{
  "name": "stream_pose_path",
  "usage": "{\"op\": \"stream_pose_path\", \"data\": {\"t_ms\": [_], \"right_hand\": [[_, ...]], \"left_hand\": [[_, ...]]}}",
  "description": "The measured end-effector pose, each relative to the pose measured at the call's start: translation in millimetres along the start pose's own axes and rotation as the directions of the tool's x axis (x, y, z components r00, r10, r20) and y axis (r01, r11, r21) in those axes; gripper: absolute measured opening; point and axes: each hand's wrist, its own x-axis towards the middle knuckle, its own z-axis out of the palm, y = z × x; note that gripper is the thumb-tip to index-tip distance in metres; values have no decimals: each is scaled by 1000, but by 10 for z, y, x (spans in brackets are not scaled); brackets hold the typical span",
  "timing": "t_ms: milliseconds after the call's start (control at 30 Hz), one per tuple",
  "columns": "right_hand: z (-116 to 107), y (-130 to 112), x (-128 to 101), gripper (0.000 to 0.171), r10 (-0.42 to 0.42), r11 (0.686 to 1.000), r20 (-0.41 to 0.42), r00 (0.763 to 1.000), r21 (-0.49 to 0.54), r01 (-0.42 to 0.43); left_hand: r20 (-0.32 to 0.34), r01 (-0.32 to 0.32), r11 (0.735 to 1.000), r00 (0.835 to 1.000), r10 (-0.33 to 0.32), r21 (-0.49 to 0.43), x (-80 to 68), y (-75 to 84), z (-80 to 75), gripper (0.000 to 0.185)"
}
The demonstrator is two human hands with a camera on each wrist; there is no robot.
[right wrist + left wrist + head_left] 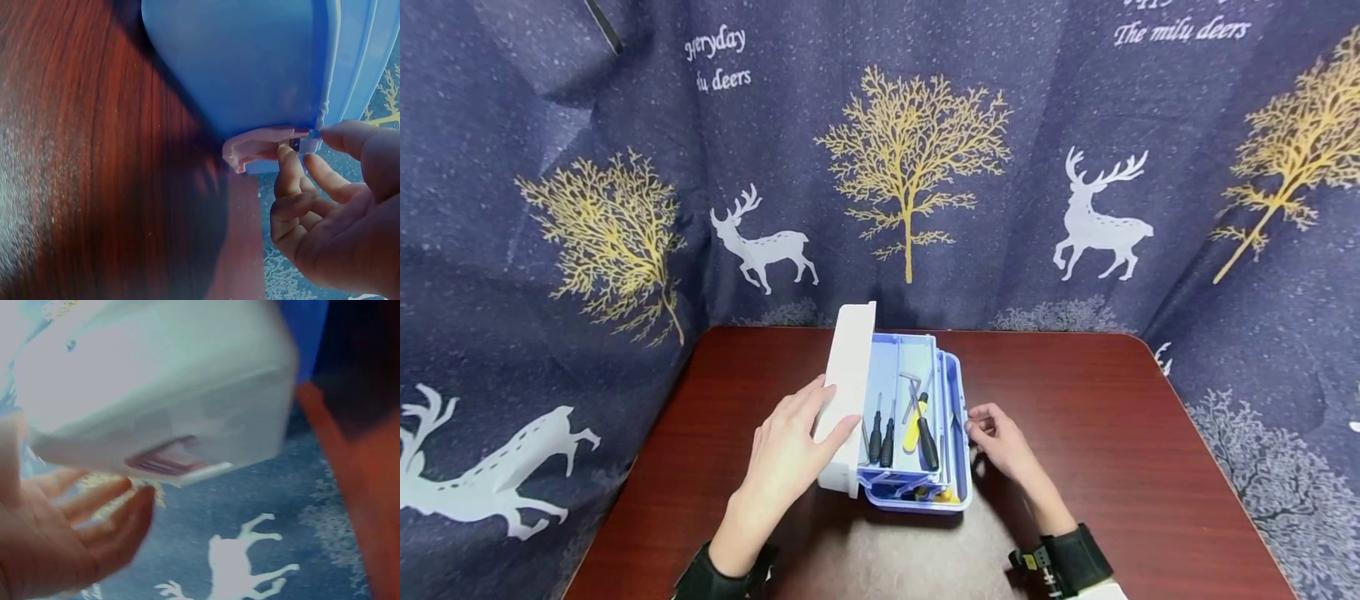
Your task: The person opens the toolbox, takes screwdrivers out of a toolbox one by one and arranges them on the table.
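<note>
Lid [850, 392] first: my left hand [793, 454] lies flat against the white lid of the toolbox [955, 417], fingers straight, propping it upright at the box's left edge. I grip nothing there; it is a push, not a hold. Between my 2 hands the blue toolbox sits near the middle of the table [1112, 433], its tray showing screwdrivers [883, 437] and a hex key [912, 392]. On the right, my right hand [1000, 442] curls at the box's side, thumb and fingertips [289, 164] pinching the small latch [253, 147]. I judge the opening step is under way; next, the lid needs steady support while the tools are reached.
</note>
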Motion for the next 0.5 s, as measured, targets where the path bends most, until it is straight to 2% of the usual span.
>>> {"op": "stream_pose_path", "data": {"t_ms": [133,267,367,500], "right_hand": [[19,0,-10,24,-3,1000,-12,1000,11,3],[28,1,-11,24,6,1000,-15,1000,25,-6],[29,5,-11,23,16,999,-17,1000,28,-16],[27,11,-14,23,13,999,-10,1000,32,-12]], "left_hand": [[-78,1,998,997,4,61,-15,47,-21,64],[-157,-18,996,987,33,91,-7,1,-41,58],[-168,-3,997,986,15,74,-1,-63,-56,54],[-151,14,999,989,-7,47,-5,-137,-82,53]]}}
